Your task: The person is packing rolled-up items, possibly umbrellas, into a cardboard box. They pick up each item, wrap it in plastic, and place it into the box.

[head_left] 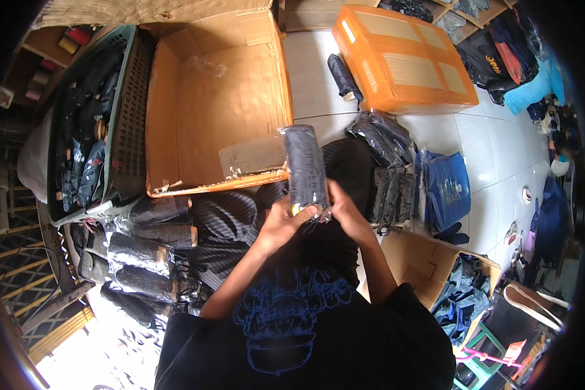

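Between both hands, in front of my lap, I hold a short black folded umbrella [305, 162] in a clear plastic sleeve, its far end tilted up and away. My left hand [283, 222] is closed on its near end, the thumb pressed over the plastic there. On the other side of that end, my right hand [344, 211] has its fingers against the wrapper; some of them are hidden behind it. Just beyond lies a large open cardboard box [201, 110], with a few scraps of clear plastic inside.
At left stands a green plastic basket [129, 123] full of dark umbrellas. Wrapped black packages [143, 253] lie below it; more packages [383, 140] and blue packets [445, 185] are at right. A taped box [409, 65] stands behind. A box of blue cloth [461, 292] sits lower right.
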Available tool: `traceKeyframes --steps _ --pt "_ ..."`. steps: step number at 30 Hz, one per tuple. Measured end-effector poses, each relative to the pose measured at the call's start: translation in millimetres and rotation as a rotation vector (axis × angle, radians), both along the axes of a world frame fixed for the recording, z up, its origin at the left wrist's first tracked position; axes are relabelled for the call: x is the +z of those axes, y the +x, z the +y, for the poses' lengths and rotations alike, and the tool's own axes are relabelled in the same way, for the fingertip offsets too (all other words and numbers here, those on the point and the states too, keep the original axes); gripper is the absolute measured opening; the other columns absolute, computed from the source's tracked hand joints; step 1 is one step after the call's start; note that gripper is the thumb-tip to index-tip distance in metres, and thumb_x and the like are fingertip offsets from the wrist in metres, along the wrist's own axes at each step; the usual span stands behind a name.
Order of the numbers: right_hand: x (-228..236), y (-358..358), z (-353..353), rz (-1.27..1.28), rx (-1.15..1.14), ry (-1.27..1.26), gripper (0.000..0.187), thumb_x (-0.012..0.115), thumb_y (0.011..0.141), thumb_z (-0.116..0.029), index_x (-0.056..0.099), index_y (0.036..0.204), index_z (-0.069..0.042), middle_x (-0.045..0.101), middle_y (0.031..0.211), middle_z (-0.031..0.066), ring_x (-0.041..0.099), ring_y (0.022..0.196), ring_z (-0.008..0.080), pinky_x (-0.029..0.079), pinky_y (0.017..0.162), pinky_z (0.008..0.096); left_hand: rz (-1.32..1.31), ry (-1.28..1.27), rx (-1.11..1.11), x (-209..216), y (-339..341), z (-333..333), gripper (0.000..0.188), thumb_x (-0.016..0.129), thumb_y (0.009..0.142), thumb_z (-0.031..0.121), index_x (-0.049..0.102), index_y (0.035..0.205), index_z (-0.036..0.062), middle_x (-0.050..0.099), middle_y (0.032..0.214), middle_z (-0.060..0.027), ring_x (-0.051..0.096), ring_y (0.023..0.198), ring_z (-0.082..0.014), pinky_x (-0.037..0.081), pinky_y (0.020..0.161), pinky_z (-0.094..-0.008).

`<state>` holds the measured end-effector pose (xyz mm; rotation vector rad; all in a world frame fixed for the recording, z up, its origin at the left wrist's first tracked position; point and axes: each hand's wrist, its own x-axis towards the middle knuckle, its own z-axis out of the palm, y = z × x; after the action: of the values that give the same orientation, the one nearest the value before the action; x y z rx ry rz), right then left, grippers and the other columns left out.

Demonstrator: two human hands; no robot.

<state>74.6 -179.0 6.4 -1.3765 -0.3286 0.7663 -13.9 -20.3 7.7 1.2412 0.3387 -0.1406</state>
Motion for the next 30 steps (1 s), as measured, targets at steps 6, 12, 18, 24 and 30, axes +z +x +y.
traceKeyframes --steps 6,12,18,24,30 --pt "-40.0 76.6 9.3 0.261 -0.207 -0.043 0.037 0.066 0.09 -0.027 0.056 0.114 -0.001 0.062 0.106 0.0045 0.059 0.094 0.0111 0.048 0.083 0.0281 0.005 0.212 -0.177 -27.3 39.5 -0.7 0.047 0.066 0.091 0.022 0.049 0.126 -0.0052 0.066 0.111 -0.0168 0.063 0.104 -0.0217 0.048 0.092 -0.0334" --pt "-146.4 210.8 41.8 0.007 -0.283 -0.344 0.034 0.063 0.091 -0.027 0.06 0.104 0.004 0.067 0.094 0.0107 0.063 0.089 0.0215 0.048 0.078 0.0375 0.004 0.192 -0.264 -3.5 31.4 30.8 0.044 0.059 0.096 0.022 0.048 0.131 -0.0018 0.065 0.114 -0.0151 0.061 0.109 -0.0208 0.047 0.095 -0.0325" --pt "-150.5 253.5 73.7 -0.295 0.262 -1.138 0.058 0.066 0.086 -0.043 0.059 0.116 0.007 0.066 0.106 0.0262 0.064 0.105 0.0334 0.049 0.088 0.042 -0.05 0.101 -0.066 25.3 71.8 120.6 0.037 0.056 0.098 0.019 0.053 0.124 -0.0069 0.066 0.107 -0.0111 0.062 0.097 -0.0158 0.051 0.088 -0.0312" --pt "-134.7 295.4 90.0 -0.972 -0.189 -1.265 0.049 0.07 0.082 -0.028 0.057 0.12 0.0 0.06 0.102 0.0202 0.058 0.102 0.0371 0.049 0.083 0.0471 0.147 0.641 0.163 -62.0 176.8 238.3 0.029 0.06 0.092 0.021 0.062 0.114 0.002 0.066 0.111 -0.0149 0.065 0.095 -0.0195 0.052 0.081 -0.0355" --pt "-160.5 326.5 98.5 -1.063 -0.36 -1.44 0.049 0.074 0.077 -0.024 0.052 0.113 0.001 0.051 0.113 0.0164 0.05 0.108 0.0337 0.047 0.087 0.0465 0.211 1.382 0.026 -138.0 253.8 296.5 0.031 0.064 0.086 0.024 0.065 0.113 0.0095 0.043 0.143 -0.0172 0.042 0.129 -0.0327 0.042 0.1 -0.0445"
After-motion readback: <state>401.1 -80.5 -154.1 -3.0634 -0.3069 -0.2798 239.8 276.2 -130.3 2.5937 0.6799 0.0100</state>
